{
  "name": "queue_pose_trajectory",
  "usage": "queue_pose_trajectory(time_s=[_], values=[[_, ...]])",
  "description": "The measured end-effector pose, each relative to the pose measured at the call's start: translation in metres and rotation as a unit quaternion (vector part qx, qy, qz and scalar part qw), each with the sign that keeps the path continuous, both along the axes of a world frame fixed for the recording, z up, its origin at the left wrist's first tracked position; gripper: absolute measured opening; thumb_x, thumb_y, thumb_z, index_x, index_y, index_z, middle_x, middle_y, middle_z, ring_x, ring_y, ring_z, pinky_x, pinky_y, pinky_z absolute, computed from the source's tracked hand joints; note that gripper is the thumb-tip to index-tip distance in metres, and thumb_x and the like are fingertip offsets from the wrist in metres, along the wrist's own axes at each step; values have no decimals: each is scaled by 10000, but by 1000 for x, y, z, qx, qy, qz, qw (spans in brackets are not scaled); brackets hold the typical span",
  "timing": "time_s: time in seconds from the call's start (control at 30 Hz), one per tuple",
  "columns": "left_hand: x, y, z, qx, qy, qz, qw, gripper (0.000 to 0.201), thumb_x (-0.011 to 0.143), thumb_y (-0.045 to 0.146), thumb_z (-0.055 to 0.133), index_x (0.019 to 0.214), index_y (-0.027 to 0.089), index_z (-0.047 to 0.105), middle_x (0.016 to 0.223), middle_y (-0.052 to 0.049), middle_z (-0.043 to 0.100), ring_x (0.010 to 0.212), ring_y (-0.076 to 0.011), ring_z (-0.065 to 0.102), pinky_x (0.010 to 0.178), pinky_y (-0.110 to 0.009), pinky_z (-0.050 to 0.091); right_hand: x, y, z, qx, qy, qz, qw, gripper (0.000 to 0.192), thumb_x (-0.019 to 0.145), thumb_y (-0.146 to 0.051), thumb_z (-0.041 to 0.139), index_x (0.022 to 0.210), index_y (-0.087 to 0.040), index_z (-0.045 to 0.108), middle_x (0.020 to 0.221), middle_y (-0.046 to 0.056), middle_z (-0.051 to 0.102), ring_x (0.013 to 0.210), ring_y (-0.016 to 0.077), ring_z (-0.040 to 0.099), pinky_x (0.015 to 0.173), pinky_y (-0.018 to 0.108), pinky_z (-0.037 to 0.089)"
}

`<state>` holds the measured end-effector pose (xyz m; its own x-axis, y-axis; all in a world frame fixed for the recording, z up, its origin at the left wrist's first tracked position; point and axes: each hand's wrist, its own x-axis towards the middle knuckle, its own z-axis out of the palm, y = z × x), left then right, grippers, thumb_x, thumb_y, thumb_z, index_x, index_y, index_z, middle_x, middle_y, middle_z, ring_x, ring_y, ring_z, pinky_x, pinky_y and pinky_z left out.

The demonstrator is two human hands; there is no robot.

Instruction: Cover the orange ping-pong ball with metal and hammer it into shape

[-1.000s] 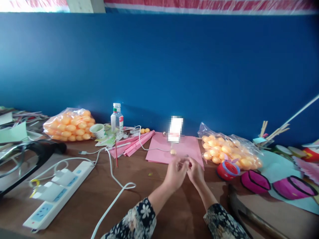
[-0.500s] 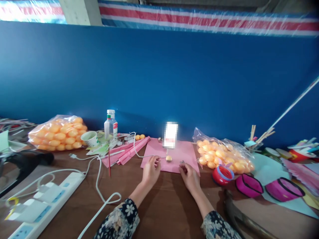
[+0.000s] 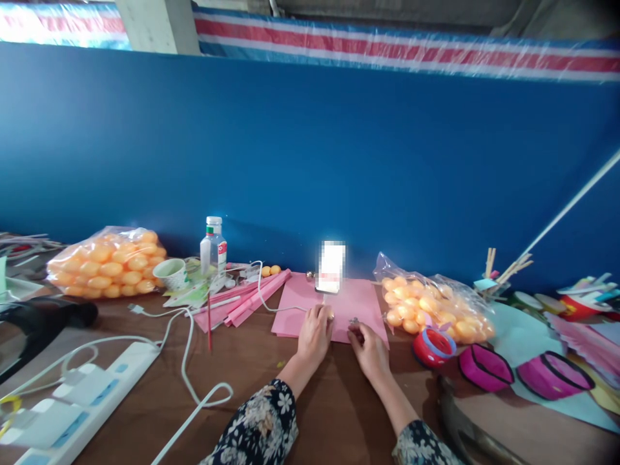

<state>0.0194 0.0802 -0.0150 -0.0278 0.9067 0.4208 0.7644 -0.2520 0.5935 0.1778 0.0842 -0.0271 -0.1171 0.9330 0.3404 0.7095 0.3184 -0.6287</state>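
Observation:
My left hand (image 3: 316, 337) is over the pink paper (image 3: 287, 310), fingers curled around a small round yellowish thing (image 3: 331, 316) that they mostly cover. To its right, my right hand (image 3: 367, 349) is closed in a pinch on a small grey metal-looking piece (image 3: 354, 321), too small to make out in detail. Just beyond my hands a phone (image 3: 330, 268) with a bright, blurred-out screen stands upright. A white cable (image 3: 285, 309) runs toward it, and part of that cable passes behind my left hand.
Clear bags of orange balls lie left (image 3: 104, 265) and right (image 3: 426, 303). A plastic bottle (image 3: 213, 248), paper cup (image 3: 170, 274) and power strip (image 3: 111, 387) are on the left. A red cup (image 3: 431, 352), purple fabric rings (image 3: 485, 368) and a dark curved object (image 3: 460, 420) occupy the right.
My left hand has moved right and closed over the small round yellowish thing, which lay uncovered before. My right hand stays nearly in place with the grey piece. The view has shifted slightly.

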Motion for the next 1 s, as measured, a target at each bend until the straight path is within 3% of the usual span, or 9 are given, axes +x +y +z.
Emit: queue_pose_trajectory(time_s=[0.2, 0.37, 0.53, 0.67, 1.0], values=[[-4, -6, 4, 3, -27, 3, 1000, 302, 783, 187, 470, 1084, 201, 489, 968, -77, 562, 920, -207, 536, 805, -353, 438, 0, -1, 0, 2, 5, 1, 1000, 173, 798, -323, 462, 841, -215, 589, 816, 31, 671, 678, 172, 626, 605, 265, 487], [-2, -33, 5, -30, -192, -23, 981, 304, 790, 270, 486, 1089, 215, 497, 1001, -65, 599, 816, -163, 597, 763, -311, 475, 0, 0, -2, 4, 9, 4, 1000, 175, 803, -313, 436, 829, -220, 583, 793, 22, 663, 667, 171, 620, 587, 262, 480], [-4, -60, 2, -58, -283, -40, 957, 355, 829, 319, 433, 1168, 221, 469, 1097, -77, 593, 923, -173, 591, 838, -327, 456, 2, -1, -1, 16, 11, 16, 1000, 193, 815, -306, 414, 825, -211, 581, 810, 31, 663, 723, 177, 621, 617, 255, 473], [-7, -63, 0, -61, -304, -72, 948, 328, 832, 340, 426, 1122, 224, 527, 1109, -81, 587, 974, -188, 570, 854, -342, 456, 4, -1, -3, 24, 27, 14, 999, 197, 812, -309, 416, 837, -203, 580, 777, 35, 656, 674, 176, 607, 604, 262, 469], [-19, -51, -3, -156, -488, -98, 853, 409, 740, 416, 557, 1062, 164, 560, 976, -80, 635, 842, -167, 595, 723, -297, 511, 2, -2, -1, 40, 53, 12, 998, 172, 776, -231, 437, 879, -180, 565, 786, 50, 650, 678, 175, 606, 646, 279, 480]])
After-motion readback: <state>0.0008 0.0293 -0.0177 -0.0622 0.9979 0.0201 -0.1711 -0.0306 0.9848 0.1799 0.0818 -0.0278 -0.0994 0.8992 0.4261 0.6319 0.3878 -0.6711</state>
